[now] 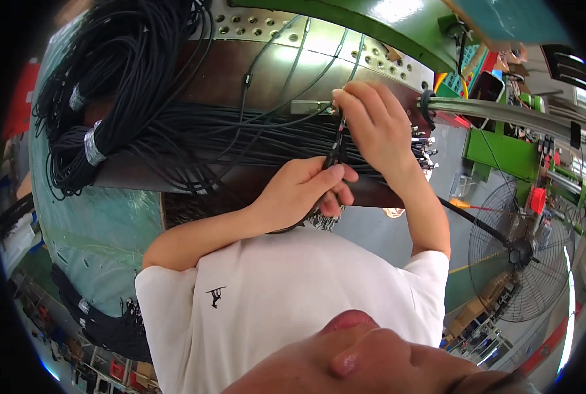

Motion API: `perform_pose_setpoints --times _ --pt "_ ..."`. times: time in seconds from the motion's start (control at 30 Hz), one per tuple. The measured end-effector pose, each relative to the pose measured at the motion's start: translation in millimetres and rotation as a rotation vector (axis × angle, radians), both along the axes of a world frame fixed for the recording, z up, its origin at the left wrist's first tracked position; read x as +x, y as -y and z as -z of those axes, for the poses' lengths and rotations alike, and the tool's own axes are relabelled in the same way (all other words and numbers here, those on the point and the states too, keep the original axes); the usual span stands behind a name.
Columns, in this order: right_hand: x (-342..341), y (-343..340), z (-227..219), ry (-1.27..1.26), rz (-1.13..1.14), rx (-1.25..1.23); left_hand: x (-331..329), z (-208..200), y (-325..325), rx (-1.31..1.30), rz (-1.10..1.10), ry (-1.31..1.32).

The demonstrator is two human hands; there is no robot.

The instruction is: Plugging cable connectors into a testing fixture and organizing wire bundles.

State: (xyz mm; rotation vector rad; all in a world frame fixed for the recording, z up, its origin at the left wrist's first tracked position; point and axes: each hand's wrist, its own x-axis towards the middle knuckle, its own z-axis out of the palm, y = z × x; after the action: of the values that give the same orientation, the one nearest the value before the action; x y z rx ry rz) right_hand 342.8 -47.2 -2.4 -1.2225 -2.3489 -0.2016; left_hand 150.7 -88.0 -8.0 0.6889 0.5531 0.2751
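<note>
My left hand (308, 188) is closed round a black cable (333, 156), thumb on top and fingers curled beneath. Farther along that same cable, beside a small metal block (311, 106), the thumb and fingertips of my right hand (376, 125) pinch its end. Between the hands the cable runs steeply upward, with thin light and reddish parts showing near the right fingertips. Exactly what sits between those fingertips is too small to make out. Beneath and to the left of both hands lies a thick bundle of black cables (221, 138), its metal-tipped ends (425, 150) fanning out at the right.
Coiled black cables (142, 65), bound with silvery wrap, fill the left of the dark bench. Behind are a perforated metal strip (257, 27) and a green machine frame (372, 29). A metal bar (523, 111) extends rightward above a large fan (519, 252).
</note>
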Motion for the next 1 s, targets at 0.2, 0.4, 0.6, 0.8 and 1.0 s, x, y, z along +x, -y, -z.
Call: perform_pose_setpoints --times 0.2,0.4,0.6,0.8,1.0 --pt "7 20 31 -0.433 0.197 -0.191 -8 1 -10 0.042 -0.340 0.032" --pt "10 22 39 -0.506 0.183 -0.298 6 -2 -10 -0.049 -0.421 0.093" --pt "24 17 24 -0.312 0.060 -0.259 9 -7 -10 -0.174 -0.369 0.036" --pt "14 21 -15 0.062 -0.022 -0.033 6 -19 -14 -0.065 -0.050 -0.087" --pt "37 34 12 -0.284 0.155 -0.003 6 -12 -16 0.159 -0.054 -0.115"
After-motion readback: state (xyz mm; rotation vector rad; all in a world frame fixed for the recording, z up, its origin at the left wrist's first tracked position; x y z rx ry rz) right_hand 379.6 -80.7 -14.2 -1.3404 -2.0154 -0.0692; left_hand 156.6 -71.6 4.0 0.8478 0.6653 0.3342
